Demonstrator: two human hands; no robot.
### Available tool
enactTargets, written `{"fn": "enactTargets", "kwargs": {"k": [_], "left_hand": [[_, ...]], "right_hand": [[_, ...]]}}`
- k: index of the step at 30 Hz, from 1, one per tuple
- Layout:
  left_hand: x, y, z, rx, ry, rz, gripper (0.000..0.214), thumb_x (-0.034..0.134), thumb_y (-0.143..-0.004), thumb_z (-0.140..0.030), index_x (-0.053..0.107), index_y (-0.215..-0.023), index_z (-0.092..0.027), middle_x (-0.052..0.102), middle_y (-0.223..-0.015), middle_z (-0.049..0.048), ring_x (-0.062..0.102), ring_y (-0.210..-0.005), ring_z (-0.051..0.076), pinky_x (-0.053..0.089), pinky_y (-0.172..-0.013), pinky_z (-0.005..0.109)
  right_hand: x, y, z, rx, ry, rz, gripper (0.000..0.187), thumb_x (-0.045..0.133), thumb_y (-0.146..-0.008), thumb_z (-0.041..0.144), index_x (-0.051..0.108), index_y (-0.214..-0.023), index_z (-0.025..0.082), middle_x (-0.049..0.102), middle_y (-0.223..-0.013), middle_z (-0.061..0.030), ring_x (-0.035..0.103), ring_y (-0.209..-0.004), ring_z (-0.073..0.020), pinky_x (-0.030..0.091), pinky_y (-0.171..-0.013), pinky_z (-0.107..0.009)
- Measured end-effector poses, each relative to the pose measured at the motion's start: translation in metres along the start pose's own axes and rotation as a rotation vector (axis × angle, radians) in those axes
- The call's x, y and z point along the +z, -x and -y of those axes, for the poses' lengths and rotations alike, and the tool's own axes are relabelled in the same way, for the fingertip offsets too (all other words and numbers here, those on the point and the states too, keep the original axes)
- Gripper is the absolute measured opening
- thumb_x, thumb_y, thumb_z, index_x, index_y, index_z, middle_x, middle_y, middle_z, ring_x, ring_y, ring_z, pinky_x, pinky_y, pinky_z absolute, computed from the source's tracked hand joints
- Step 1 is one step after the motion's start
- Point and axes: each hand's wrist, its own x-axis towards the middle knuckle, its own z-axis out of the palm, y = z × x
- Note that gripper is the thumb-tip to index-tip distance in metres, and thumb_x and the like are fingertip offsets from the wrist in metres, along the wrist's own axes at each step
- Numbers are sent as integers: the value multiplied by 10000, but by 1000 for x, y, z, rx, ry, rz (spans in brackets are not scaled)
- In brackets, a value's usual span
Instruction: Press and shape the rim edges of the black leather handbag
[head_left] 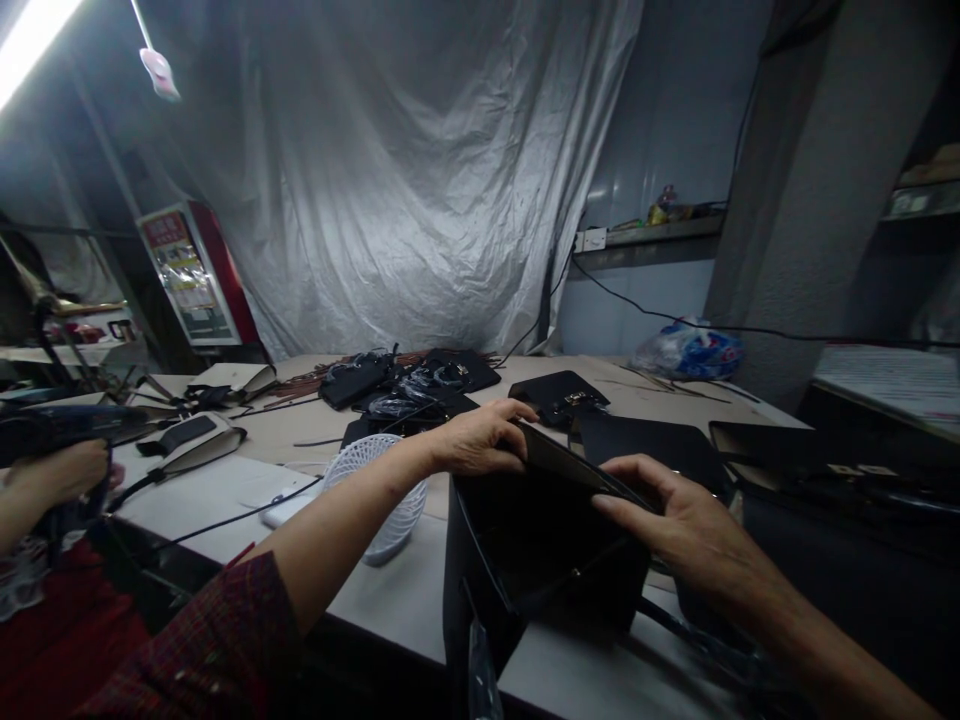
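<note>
A black handbag (551, 560) stands at the front edge of the table, its mouth open toward me and its inside dark. My left hand (484, 437) grips the far upper edge of the bag near its left corner, fingers bent over the rim. On the right, my right hand (660, 505) pinches the same panel, with the thumb on the near side and fingers behind it. A strap in clear wrapping (484, 670) hangs at the bag's lower left.
A white basket-like fan (379, 495) stands left of the bag. Several black bags (412, 385) lie behind, with more black bags (645, 450) at right. A co-worker's hand (64, 480) holds a dark tool at far left. A cable (240, 520) crosses the table.
</note>
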Motion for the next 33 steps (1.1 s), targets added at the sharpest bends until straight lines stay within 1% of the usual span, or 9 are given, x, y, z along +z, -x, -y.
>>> {"fn": "enactTargets", "kwargs": {"k": [3,6,10,15,18,22,27,29,33], "left_hand": [[3,-2,5,-96,71,-51,63,662,-806,-221,705,-820,-177,530,-1283,62,510,-1190,175,371,-1064,297],[7,-5,8,-165,55,-99,52,668,-792,-206,695,-793,-162,589,-1178,49,571,-1063,163,426,-983,271],[12,-8,10,-205,-45,-152,63,654,-803,-227,683,-803,-172,629,-1024,20,588,-944,147,459,-877,241],[18,-12,8,-244,-118,-191,102,643,-819,-275,673,-791,-181,631,-961,7,588,-894,146,459,-806,233],[21,-13,8,-259,-137,-210,121,637,-825,-295,667,-787,-184,627,-948,4,588,-877,147,455,-786,237],[23,-14,6,-277,-153,-218,138,634,-827,-321,666,-791,-192,627,-954,2,588,-877,151,453,-776,240],[21,-15,3,-294,-173,-214,158,624,-835,-336,667,-785,-192,631,-950,1,591,-877,156,447,-753,243],[22,-16,3,-294,-186,-224,168,621,-837,-341,661,-779,-188,631,-940,2,592,-872,157,444,-741,246],[25,-16,5,-293,-199,-247,189,613,-842,-360,652,-769,-190,629,-918,-3,595,-864,158,440,-744,250]], "right_hand": [[-1,-2,0,2,19,-10,327,568,-809,470,626,-1028,234,698,-879,-12,652,-803,-210,503,-673,-299],[-1,-4,0,-43,47,-43,326,564,-805,481,653,-989,226,698,-856,-18,651,-782,-211,496,-642,-288],[-2,-7,0,-53,109,-78,329,558,-800,504,661,-949,229,694,-826,-24,640,-718,-207,465,-567,-279],[-4,-12,-2,-38,119,-104,337,565,-780,512,666,-927,226,691,-761,-25,630,-644,-209,444,-516,-287],[-4,-13,-2,-45,147,-123,317,590,-762,493,669,-916,228,695,-775,-22,638,-662,-215,452,-540,-296],[-3,-14,-4,-59,150,-156,308,585,-776,479,671,-944,235,701,-827,-20,653,-744,-227,479,-637,-319],[-5,-15,-9,-198,201,-225,263,567,-805,439,693,-906,232,688,-946,-32,635,-876,-230,461,-792,-339],[-5,-16,-11,-242,212,-240,254,560,-816,430,699,-889,230,683,-955,-33,629,-890,-224,456,-797,-331],[-6,-19,-15,-307,251,-234,242,546,-840,421,705,-864,240,682,-913,-20,629,-862,-203,456,-751,-307]]}}
